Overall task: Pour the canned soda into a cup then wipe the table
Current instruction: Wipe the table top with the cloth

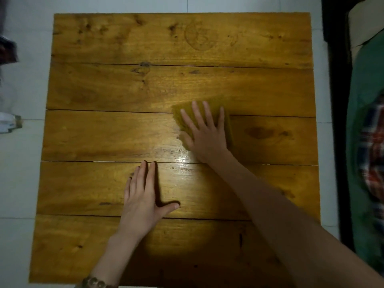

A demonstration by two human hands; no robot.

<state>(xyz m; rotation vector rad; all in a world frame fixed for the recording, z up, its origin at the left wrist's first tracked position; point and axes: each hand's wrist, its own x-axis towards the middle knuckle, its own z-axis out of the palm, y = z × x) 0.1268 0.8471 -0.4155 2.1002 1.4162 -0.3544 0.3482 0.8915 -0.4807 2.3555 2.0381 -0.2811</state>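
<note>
Cloth [228,127] at table [104,90] centre-right, pinned under right hand [204,140], fingers straight, spread, no pinch. Left hand [141,196] flat on bare wood nearer, holding nothing. Cloth likely soft, thin, light (blurred, could be pad): drive by palm pressure, lift by edge.

Dim room; glare patch on table [182,161] centre, hard shadow beside left hand [143,196], left edge smeared, corners darker.

wooden table [104,132], yellow cloth [226,121], flat hands
</note>
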